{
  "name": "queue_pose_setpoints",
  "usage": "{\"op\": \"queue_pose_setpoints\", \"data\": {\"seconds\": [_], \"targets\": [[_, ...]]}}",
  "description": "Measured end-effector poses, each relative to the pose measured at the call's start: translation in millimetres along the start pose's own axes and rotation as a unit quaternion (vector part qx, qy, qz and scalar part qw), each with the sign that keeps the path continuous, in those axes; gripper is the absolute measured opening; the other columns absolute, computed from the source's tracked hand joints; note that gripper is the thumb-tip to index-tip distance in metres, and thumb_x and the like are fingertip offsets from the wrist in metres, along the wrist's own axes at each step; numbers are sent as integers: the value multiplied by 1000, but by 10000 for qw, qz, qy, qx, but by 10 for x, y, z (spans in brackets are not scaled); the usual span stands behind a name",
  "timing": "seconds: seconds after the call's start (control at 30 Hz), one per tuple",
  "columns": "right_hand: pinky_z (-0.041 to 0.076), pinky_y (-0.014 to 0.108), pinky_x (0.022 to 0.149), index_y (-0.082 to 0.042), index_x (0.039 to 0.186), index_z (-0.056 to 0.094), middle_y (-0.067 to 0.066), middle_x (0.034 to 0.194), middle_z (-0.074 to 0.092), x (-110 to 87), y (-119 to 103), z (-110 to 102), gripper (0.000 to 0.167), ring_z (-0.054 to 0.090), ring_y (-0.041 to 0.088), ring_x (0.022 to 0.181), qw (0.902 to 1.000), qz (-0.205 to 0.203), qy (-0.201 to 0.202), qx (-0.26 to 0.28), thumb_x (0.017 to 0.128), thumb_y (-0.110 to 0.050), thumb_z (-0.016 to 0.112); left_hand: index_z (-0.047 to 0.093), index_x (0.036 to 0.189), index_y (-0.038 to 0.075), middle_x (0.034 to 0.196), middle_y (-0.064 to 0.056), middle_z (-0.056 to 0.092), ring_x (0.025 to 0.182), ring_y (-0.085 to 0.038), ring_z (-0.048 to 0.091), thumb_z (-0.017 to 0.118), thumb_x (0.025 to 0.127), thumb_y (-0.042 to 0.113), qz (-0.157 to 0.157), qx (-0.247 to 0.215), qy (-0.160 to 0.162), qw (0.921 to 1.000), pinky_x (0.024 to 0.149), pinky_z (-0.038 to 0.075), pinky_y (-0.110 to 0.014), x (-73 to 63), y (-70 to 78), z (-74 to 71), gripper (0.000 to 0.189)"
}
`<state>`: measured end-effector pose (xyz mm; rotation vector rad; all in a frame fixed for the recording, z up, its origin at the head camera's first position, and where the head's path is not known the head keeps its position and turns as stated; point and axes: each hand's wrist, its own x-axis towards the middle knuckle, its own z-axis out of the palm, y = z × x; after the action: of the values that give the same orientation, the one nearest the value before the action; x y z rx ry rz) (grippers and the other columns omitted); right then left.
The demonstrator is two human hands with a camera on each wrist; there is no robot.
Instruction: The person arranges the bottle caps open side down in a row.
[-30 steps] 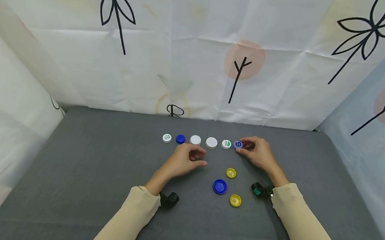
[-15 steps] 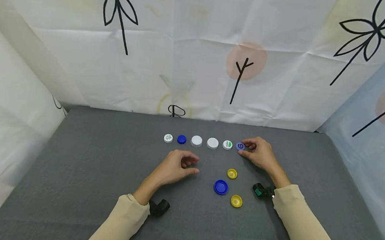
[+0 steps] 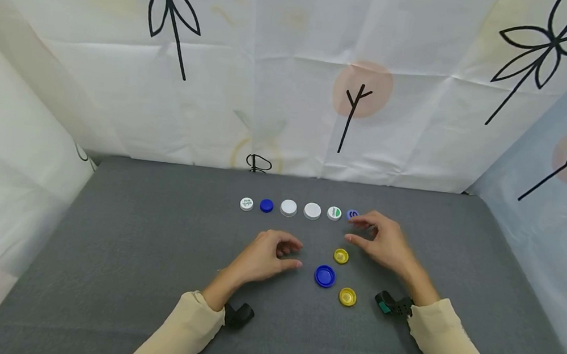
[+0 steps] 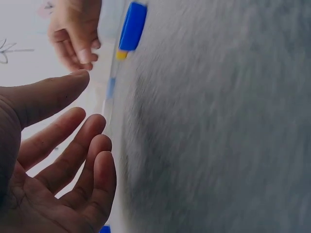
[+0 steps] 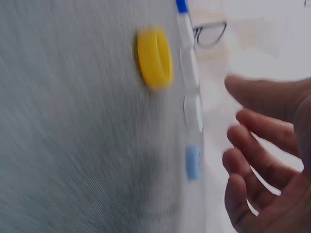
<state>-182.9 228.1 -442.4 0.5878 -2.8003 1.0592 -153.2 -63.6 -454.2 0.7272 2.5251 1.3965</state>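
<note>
The head view is bright and clear, with a soft, faint shadow beside the right sleeve [image 3: 453,350]. In the duller right wrist view, the yellow cap [image 5: 154,58] and gray table [image 5: 73,116] look smeary.

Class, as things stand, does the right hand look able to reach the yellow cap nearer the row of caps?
Likely yes: the right hand looks empty, and that yellow cap lies close by its thumb, with only grey tabletop seen between.
</note>
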Motion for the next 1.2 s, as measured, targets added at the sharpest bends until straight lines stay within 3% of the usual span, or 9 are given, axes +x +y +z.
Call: {"op": "queue_pose_setpoints", "data": {"seconds": [0.2,0.43,0.63,0.93,1.07,1.2], "targets": [[49,36,70,-7,107,76,1,94,68,-192,-181,98,30,63,22,83,9947,-598,-690,471,82,-18,88,75,108,2,102,-5,74,90,-19,66,85,84,13,121,111,-215,9996,78,52,-28,45,41,122,28],[51,33,72,-11,110,76,-4,97,68,-351,-241,184,41,61,15,85,9904,-645,-1133,462,77,-31,91,76,109,6,101,-2,73,90,-14,64,87,83,18,-12,294,-517,9982,79,50,-25,63,79,197,30],[50,31,73,-13,109,76,-6,98,65,-390,-267,238,46,57,12,85,9898,-762,-1206,-5,73,-37,93,76,109,8,94,2,69,86,-10,60,89,80,21,-135,536,-614,9966,77,47,-24,80,99,248,34],[39,28,69,-13,103,78,-8,88,59,-374,-307,286,40,49,12,79,9869,-1060,-1133,-432,73,-33,93,79,104,11,86,4,63,81,-9,55,89,79,21,-29,1021,-527,9934,74,42,-25,114,113,345,29],[42,28,70,-13,104,77,-9,91,61,-370,-323,287,38,52,12,81,9885,-1011,-1086,-282,75,-32,92,79,103,10,86,3,63,81,-11,55,87,82,18,59,849,-453,9953,75,42,-26,95,99,356,24],[49,32,74,-15,110,76,-12,95,61,-363,-366,273,39,57,13,86,9906,-781,-1116,109,78,-31,91,77,106,8,92,1,68,84,-11,60,85,84,14,36,303,-363,9989,76,47,-25,44,89,318,24]]}}
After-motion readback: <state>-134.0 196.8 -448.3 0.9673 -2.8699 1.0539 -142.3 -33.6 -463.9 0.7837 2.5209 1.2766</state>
